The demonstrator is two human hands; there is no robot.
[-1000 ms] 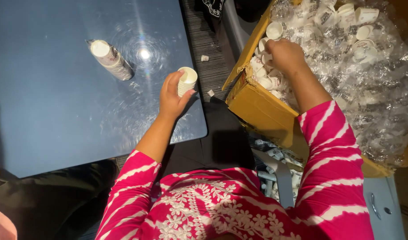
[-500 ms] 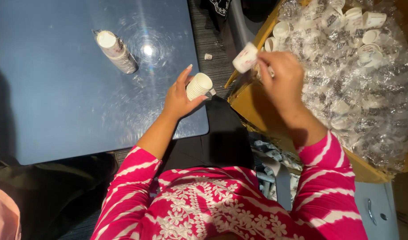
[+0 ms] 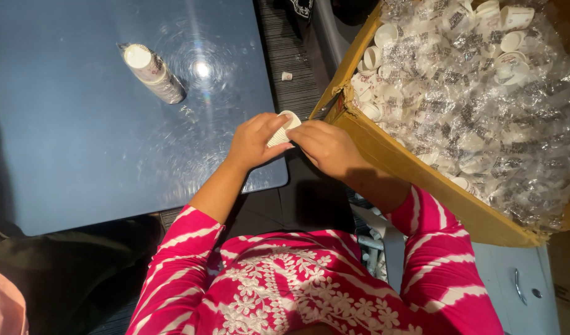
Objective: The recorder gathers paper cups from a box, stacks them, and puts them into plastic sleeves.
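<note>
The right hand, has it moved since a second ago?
Yes. The right hand left the cardboard box and came across to the left hand at the table corner.

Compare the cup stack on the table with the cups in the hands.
The cup stack is tall and stands alone on the blue table, untouched; the cups in the hands are a short bunch held past the table's corner by the left hand and right hand. The stack looks wrapped in clear film; the held cups look bare. Both are small white cups.
</note>
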